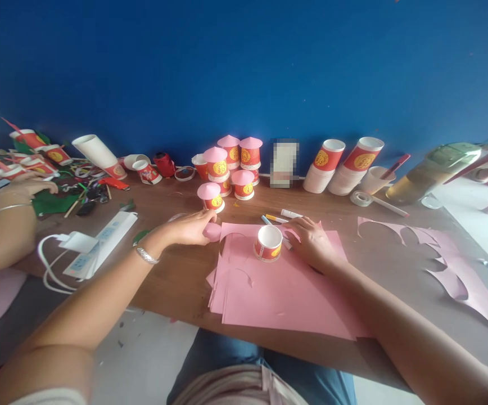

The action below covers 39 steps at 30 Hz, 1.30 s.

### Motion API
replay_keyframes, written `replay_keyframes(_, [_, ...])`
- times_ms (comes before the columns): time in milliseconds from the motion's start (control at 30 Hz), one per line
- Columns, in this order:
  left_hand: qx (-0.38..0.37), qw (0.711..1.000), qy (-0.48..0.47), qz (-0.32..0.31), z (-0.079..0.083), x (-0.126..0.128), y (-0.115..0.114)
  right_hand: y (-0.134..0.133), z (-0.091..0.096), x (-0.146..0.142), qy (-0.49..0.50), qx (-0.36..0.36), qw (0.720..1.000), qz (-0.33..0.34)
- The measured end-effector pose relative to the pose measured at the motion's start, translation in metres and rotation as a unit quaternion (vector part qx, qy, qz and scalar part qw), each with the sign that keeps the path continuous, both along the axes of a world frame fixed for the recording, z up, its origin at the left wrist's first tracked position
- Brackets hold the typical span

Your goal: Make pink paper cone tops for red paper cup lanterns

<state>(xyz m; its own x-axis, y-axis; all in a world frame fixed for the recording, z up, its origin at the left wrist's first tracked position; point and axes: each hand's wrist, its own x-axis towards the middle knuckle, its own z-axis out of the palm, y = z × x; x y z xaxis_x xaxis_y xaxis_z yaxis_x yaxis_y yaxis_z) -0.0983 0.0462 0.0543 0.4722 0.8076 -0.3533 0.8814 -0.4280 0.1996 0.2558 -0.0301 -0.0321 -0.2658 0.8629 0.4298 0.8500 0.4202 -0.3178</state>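
A short red-and-white paper cup (268, 247) sits open side up on a stack of pink paper sheets (278, 298). My left hand (191, 228) is at the stack's back left corner, fingers closed on a small pink paper piece (212, 232) whose full shape I cannot see. My right hand (311, 239) rests on the sheets just right of the cup, fingers bent and close together. What lies under its fingertips is hidden. Several pens (276, 219) lie behind the cup. Beyond my left hand stand several small red cups with pink cone tops (211, 194).
Stacked cups (323, 166) lean by the blue wall, with a tape roll (361, 198) and bottle (429, 169) further right. Cut pink scraps (450, 275) spread at right. A power strip (104, 244) lies left, near another person's arm (3, 225) and cluttered craft materials.
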Motion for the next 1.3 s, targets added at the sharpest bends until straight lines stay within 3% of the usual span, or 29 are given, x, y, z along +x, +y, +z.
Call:
replay_keyframes(233, [-0.031, 0.985, -0.156, 0.061, -0.006, -0.012, 0.0, -0.001, 0.003, -0.002, -0.008, -0.009, 1.0, -0.015])
replay_keyframes(367, [-0.104, 0.947, -0.292, 0.09, -0.006, -0.02, -0.001, -0.001, 0.005, -0.003, 0.033, -0.039, 0.999, -0.015])
replay_keyframes(533, [-0.116, 0.886, -0.413, 0.174, 0.006, -0.021, -0.004, -0.002, 0.007, -0.005, 0.114, -0.062, 0.992, -0.012])
replay_keyframes(633, [-0.129, 0.821, -0.516, 0.207, 0.017, -0.003, -0.01, 0.0, 0.013, -0.005, 0.182, -0.07, 0.98, -0.03])
replay_keyframes(733, [-0.169, 0.758, -0.601, 0.186, 0.025, 0.031, -0.017, 0.002, 0.025, -0.002, 0.269, -0.093, 0.957, -0.046])
replay_keyframes(900, [-0.271, 0.71, -0.635, 0.138, 0.03, 0.09, -0.025, 0.001, 0.046, 0.001, 0.403, -0.181, 0.897, 0.007])
replay_keyframes(1067, [-0.313, 0.714, -0.614, 0.122, 0.026, 0.114, -0.027, -0.007, 0.054, -0.005, 0.499, -0.252, 0.824, 0.095])
replay_keyframes(1300, [-0.342, 0.737, -0.571, 0.119, 0.011, 0.11, -0.026, -0.009, 0.05, -0.011, 0.552, -0.337, 0.752, 0.125])
